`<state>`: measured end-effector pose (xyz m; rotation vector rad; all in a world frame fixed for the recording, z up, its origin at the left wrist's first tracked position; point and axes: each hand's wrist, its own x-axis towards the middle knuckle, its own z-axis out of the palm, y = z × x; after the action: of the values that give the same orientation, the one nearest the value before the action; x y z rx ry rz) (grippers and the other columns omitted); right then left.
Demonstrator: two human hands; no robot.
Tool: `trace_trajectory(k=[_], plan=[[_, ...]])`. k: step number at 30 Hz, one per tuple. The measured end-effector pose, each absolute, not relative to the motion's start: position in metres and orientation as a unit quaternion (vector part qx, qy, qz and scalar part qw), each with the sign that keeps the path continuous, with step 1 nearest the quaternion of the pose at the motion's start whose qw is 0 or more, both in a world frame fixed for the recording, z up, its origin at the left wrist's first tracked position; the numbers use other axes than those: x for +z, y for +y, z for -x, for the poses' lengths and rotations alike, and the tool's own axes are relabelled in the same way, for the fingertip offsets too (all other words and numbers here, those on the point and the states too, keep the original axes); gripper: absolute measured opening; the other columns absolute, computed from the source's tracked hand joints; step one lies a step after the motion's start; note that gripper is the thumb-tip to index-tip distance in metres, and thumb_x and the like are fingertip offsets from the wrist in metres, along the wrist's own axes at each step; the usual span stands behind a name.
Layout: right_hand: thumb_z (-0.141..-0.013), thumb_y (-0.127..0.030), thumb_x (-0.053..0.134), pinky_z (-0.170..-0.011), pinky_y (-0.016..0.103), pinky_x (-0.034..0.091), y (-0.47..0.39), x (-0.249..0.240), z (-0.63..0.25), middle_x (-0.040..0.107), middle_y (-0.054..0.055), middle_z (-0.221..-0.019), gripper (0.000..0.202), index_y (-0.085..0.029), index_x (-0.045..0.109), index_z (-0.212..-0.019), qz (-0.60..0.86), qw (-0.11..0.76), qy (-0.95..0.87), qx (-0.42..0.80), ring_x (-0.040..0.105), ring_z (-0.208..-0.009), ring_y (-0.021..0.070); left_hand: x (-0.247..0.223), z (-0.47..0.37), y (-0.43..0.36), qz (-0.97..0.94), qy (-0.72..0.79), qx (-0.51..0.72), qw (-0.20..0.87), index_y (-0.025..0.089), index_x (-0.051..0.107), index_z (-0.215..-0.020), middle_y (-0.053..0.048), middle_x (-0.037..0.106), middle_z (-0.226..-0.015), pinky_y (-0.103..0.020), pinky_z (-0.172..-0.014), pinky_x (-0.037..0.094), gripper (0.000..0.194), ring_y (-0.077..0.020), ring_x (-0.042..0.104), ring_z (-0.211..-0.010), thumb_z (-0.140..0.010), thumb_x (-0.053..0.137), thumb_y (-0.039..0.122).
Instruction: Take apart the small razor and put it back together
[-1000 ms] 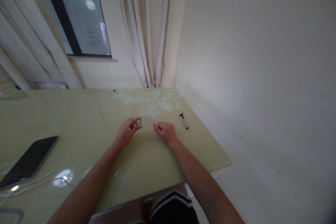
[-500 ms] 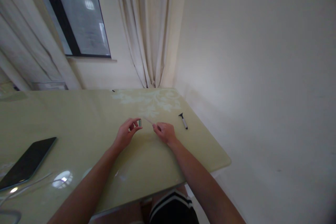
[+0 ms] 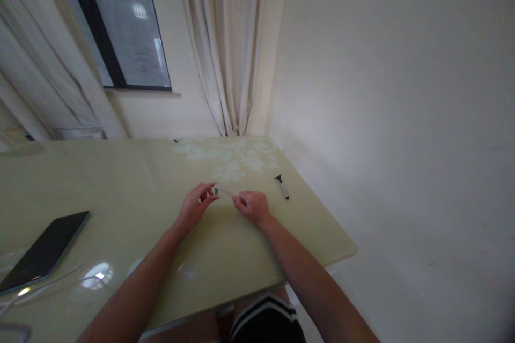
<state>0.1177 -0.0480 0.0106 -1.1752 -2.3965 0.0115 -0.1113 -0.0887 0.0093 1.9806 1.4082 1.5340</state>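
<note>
Between the thumb and fingers of my left hand (image 3: pixel 196 204) is a small rectangular piece (image 3: pixel 216 191) with dark, pale and greenish stripes, held upright by its ends. It is too small to name for certain. My right hand (image 3: pixel 252 206) is closed around a thin pale stick (image 3: pixel 226 192). The stick's free end points left and reaches the striped piece; whether they touch I cannot tell. Both hands are just above the table (image 3: pixel 225 257). A razor (image 3: pixel 282 186) with a dark head and a grey handle lies to the right of my right hand.
On the left of the table lies a dark tablet (image 3: pixel 46 246), with a pale cable (image 3: pixel 48 283) in front of it. Near the far edge is a tiny dark object (image 3: pixel 175 141). A wall (image 3: pixel 386 118) runs along the right side; curtains (image 3: pixel 229 48) hang behind.
The stick in my right hand has swung lower and its tip has come closer to the striped piece. My left hand has turned that piece slightly. The razor has not moved.
</note>
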Motion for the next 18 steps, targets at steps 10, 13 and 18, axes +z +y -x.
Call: trace_trajectory(k=[10, 13, 18], plan=[[-0.104, -0.049, 0.043, -0.058, 0.03, 0.015, -0.0494, 0.011, -0.1156, 0.072, 0.005, -0.075, 0.049, -0.019, 0.07, -0.076, 0.441, 0.215, -0.871, -0.021, 0.054, -0.061, 0.0132, 0.0099, 0.113, -0.0889, -0.68, 0.485, 0.533, 0.133, 0.023, 0.072, -0.113, 0.001, 0.064, -0.078, -0.024, -0.059, 0.048, 0.032, -0.0121, 0.053, -0.06, -0.089, 0.071, 0.044], [-0.104, -0.049, 0.044, -0.058, 0.03, 0.016, -0.0492, 0.0116, -0.1156, 0.073, 0.005, -0.076, 0.048, -0.019, 0.071, -0.077, 0.443, 0.211, -0.871, -0.029, 0.055, -0.061, 0.0135, 0.0106, 0.1134, -0.0889, -0.679, 0.486, 0.535, 0.128, 0.023, 0.072, -0.113, 0.001, 0.063, -0.079, -0.024, -0.059, 0.048, 0.032, -0.0121, 0.053, -0.06, -0.089, 0.071, 0.044], [-0.105, -0.048, 0.043, -0.058, 0.03, 0.018, -0.05, 0.0131, -0.117, 0.072, 0.004, -0.075, 0.049, -0.019, 0.07, -0.076, 0.453, 0.212, -0.866, -0.022, 0.056, -0.062, 0.0134, 0.0122, 0.1137, -0.0894, -0.674, 0.493, 0.537, 0.121, 0.023, 0.072, -0.111, 0.0, 0.064, -0.079, -0.024, -0.058, 0.047, 0.032, -0.0119, 0.053, -0.059, -0.089, 0.071, 0.046]])
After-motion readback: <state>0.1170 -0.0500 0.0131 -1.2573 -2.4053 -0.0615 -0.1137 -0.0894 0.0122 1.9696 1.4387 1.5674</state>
